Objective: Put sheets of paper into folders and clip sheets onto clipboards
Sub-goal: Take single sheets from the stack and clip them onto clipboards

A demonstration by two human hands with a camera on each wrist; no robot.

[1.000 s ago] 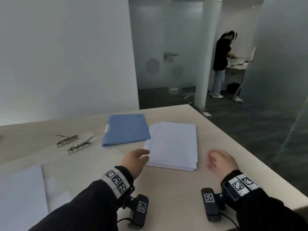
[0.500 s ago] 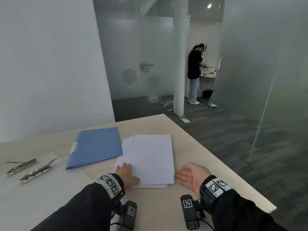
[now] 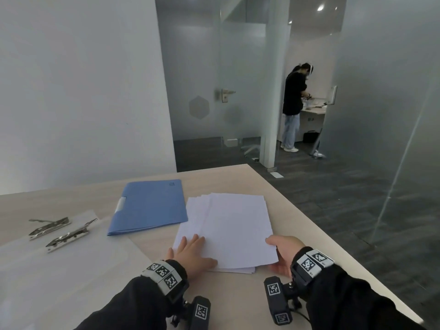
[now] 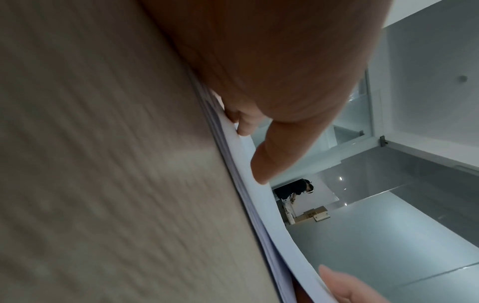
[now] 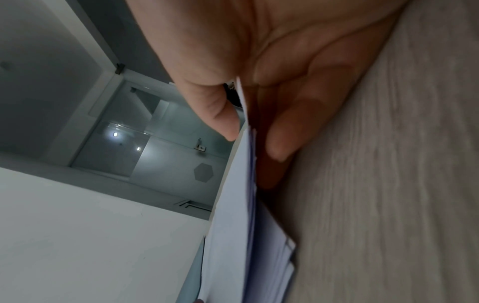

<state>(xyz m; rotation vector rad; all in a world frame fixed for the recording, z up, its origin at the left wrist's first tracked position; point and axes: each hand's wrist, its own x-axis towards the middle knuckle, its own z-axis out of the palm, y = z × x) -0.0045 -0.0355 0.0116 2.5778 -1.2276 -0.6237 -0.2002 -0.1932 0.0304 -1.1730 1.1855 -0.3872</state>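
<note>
The left hand lay flat on the near left corner of the paper stack on the counter, while the right hand pinched its near right corner, and the long sheets pointed away from both hands.

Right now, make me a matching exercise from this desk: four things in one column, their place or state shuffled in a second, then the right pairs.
Things:
1. blue folder
2. paper stack
3. left hand
4. right hand

States:
A. pinches the top sheets at the stack's near right corner
B. lies flat on the stack's near left corner
C. closed, beyond the clipboards, left of the paper
D. loosely fanned, between both hands

Pairs: 1-C, 2-D, 3-B, 4-A
</note>
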